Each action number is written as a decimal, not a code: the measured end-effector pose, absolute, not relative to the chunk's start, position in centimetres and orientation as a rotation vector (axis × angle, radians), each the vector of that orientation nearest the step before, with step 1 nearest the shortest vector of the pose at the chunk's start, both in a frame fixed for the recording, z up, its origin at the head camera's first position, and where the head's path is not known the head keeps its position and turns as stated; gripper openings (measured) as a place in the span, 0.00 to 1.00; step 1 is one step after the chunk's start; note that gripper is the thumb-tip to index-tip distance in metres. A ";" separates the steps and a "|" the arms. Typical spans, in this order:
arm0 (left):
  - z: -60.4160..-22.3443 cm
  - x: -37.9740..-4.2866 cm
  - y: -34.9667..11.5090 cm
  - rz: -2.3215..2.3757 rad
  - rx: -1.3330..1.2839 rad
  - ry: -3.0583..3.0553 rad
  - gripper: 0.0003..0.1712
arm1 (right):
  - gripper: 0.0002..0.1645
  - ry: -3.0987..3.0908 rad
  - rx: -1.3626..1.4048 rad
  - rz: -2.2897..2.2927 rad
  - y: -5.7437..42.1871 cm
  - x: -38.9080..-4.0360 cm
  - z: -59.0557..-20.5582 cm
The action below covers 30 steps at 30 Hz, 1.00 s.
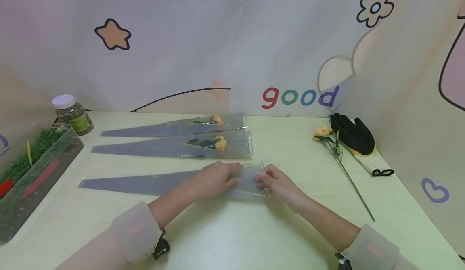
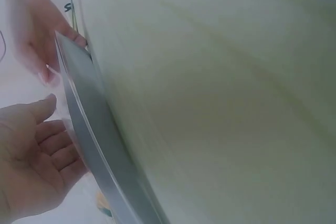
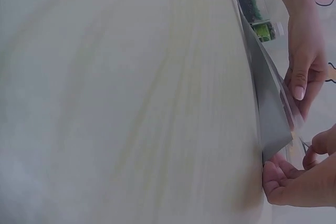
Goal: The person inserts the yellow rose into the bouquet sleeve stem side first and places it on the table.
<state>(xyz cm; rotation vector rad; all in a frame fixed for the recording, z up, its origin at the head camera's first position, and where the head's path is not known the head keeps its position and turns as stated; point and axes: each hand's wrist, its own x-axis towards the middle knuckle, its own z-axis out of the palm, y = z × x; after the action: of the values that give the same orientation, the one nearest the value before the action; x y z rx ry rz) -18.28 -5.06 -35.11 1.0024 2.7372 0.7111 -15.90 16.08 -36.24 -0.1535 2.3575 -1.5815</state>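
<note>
A long tapered grey and clear plastic flower sleeve [image 1: 141, 184] lies crosswise on the table in front of me. My left hand [image 1: 214, 180] rests over its wider part, fingers extended along the upper side, thumb apart from them. At the sleeve's wide right end, my right hand [image 1: 277, 183] pinches the edge between thumb and fingers. The right wrist view shows the right fingertips [image 3: 274, 178] right at the sleeve's corner, where the film lifts off the table. Whatever lies under my left hand is hidden.
Two similar sleeves, each holding a yellow rose [image 1: 219, 143], lie behind. To the right are a loose yellow rose [image 1: 322, 132] with a long stem and a black-palmed glove [image 1: 354, 135]. A lidded jar [image 1: 74, 114] and a clear box [image 1: 47, 163] of green artificial grass stand left.
</note>
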 end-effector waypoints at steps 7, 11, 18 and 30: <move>-35.3 -18.4 -4.6 0.724 0.976 2.767 0.24 | 0.08 2.350 -0.150 -1.601 16.1 -16.0 -36.3; -35.3 -18.5 -4.4 0.716 0.966 2.766 0.24 | 0.08 2.357 -0.137 -1.601 16.1 -16.1 -36.3; -35.2 -18.3 -4.3 0.699 0.929 2.760 0.22 | 0.14 2.509 -0.180 -1.403 18.1 -16.9 -34.5; -34.8 -18.2 -4.3 0.704 0.930 2.759 0.22 | 0.20 3.168 0.157 -0.674 30.3 -21.7 -30.4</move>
<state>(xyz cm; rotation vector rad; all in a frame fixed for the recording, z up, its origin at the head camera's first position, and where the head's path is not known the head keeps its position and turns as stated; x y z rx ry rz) -18.15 -4.28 -34.79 0.9302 2.7590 0.7041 -21.69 30.33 -30.35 0.1575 3.1684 -0.6737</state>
